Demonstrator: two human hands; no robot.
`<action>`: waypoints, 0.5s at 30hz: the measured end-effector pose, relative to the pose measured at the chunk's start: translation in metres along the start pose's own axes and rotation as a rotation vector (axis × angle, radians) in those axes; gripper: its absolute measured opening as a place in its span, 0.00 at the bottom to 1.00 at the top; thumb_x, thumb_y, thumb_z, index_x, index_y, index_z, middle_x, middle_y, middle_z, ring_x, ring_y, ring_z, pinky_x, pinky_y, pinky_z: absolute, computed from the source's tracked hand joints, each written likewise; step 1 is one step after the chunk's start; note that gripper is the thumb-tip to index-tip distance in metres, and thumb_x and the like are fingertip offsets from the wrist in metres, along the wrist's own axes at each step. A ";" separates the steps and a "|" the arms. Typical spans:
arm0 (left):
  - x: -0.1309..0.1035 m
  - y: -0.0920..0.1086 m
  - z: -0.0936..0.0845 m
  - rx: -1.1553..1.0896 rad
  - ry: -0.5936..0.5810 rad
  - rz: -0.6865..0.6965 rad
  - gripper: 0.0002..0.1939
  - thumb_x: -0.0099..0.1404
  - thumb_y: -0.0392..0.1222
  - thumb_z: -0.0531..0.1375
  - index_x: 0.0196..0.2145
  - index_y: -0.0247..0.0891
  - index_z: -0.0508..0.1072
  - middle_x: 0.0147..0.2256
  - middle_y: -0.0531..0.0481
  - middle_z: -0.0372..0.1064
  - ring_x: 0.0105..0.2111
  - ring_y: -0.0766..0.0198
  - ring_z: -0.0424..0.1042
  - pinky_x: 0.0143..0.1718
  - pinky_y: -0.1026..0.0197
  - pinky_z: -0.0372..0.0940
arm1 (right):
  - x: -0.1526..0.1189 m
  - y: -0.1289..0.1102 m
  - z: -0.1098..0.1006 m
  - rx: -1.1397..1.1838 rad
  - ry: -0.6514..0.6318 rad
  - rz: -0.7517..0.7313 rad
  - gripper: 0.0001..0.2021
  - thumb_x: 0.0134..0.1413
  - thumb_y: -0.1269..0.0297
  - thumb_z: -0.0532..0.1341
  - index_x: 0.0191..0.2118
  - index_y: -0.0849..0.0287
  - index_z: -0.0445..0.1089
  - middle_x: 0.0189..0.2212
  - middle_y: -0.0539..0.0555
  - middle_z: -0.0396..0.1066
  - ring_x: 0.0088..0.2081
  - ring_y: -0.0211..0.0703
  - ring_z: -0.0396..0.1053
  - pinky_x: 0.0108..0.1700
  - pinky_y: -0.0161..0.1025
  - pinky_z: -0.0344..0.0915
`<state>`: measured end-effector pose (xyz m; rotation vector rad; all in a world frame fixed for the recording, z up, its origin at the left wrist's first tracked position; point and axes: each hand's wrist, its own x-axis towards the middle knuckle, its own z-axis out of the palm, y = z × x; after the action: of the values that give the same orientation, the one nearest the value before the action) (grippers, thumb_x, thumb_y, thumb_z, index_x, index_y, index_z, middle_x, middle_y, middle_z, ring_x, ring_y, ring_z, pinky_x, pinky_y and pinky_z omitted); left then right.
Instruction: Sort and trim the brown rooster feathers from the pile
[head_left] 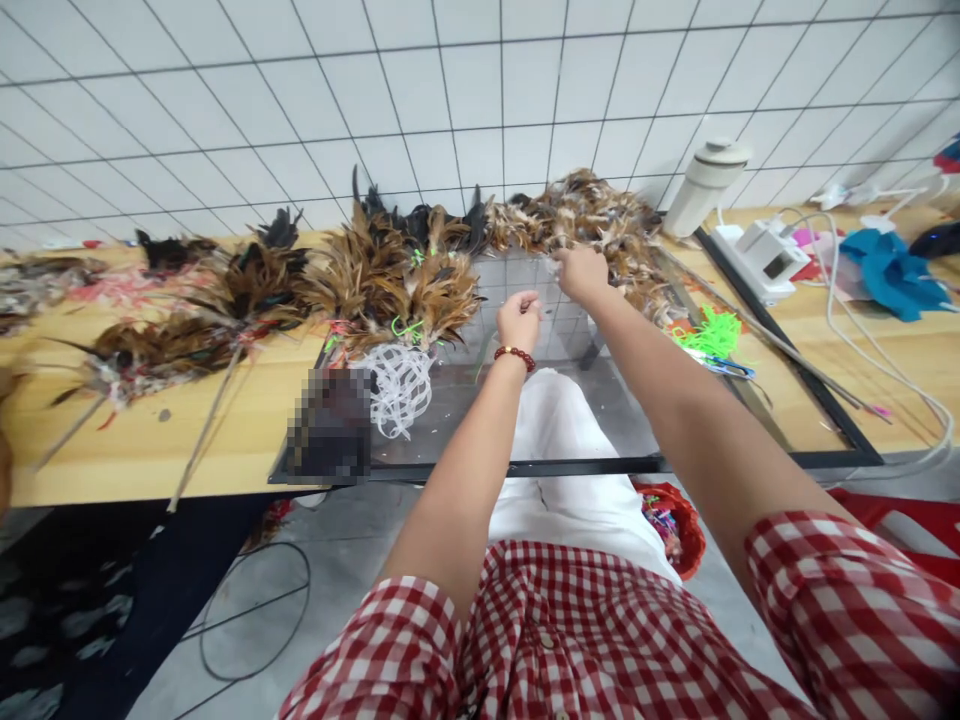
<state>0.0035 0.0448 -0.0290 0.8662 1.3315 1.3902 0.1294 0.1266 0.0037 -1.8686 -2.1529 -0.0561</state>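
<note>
Above the glass panel (465, 400), my left hand (519, 318) has its fingers curled together; whatever may be between them is too small to name. My right hand (581, 272) is farther forward, at the near edge of a pile of loose brown feathers (585, 215), fingers pressed together near a small pale bit I cannot make out. Brown feather bunches (390, 270) lie left of both hands. A coil of white strips (399, 390) rests on the panel's left part. Bright green strips (709, 335) lie to the right.
Feather bundles on sticks (210, 430) lie at left. A white bottle (706, 188), a power strip (761, 262) with cables, a blue cloth piece (892, 272) and thin rods stand or lie at right. Below the table is a red basket (694, 545). Someone's dark clothing shows lower left.
</note>
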 end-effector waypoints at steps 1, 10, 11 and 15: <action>0.000 0.001 -0.002 -0.038 0.005 -0.028 0.08 0.67 0.27 0.59 0.39 0.35 0.76 0.33 0.54 0.75 0.24 0.74 0.68 0.30 0.67 0.66 | 0.005 -0.003 0.004 -0.014 -0.008 0.009 0.23 0.61 0.74 0.56 0.58 0.60 0.79 0.55 0.72 0.77 0.56 0.66 0.74 0.55 0.57 0.67; -0.002 0.005 -0.004 -0.151 -0.026 -0.063 0.08 0.68 0.25 0.58 0.37 0.35 0.74 0.28 0.57 0.70 0.23 0.75 0.67 0.29 0.67 0.66 | -0.002 0.013 -0.013 0.854 0.091 0.154 0.08 0.60 0.63 0.64 0.33 0.61 0.77 0.33 0.58 0.79 0.32 0.41 0.73 0.40 0.40 0.71; -0.003 0.005 -0.003 -0.132 -0.031 -0.052 0.08 0.68 0.26 0.59 0.37 0.35 0.74 0.28 0.57 0.70 0.23 0.75 0.67 0.28 0.68 0.66 | -0.009 0.014 -0.014 1.041 0.065 0.186 0.08 0.59 0.61 0.66 0.32 0.60 0.76 0.32 0.56 0.78 0.29 0.37 0.71 0.36 0.37 0.69; -0.008 0.008 -0.001 -0.097 -0.086 -0.044 0.05 0.69 0.30 0.61 0.35 0.34 0.77 0.25 0.56 0.71 0.23 0.75 0.67 0.27 0.70 0.63 | -0.040 0.011 -0.011 1.528 0.026 0.264 0.14 0.47 0.55 0.74 0.32 0.58 0.73 0.30 0.51 0.76 0.29 0.33 0.71 0.34 0.31 0.69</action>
<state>0.0030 0.0374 -0.0208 0.8179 1.2012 1.3571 0.1471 0.0877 0.0033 -1.0654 -1.1022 1.2033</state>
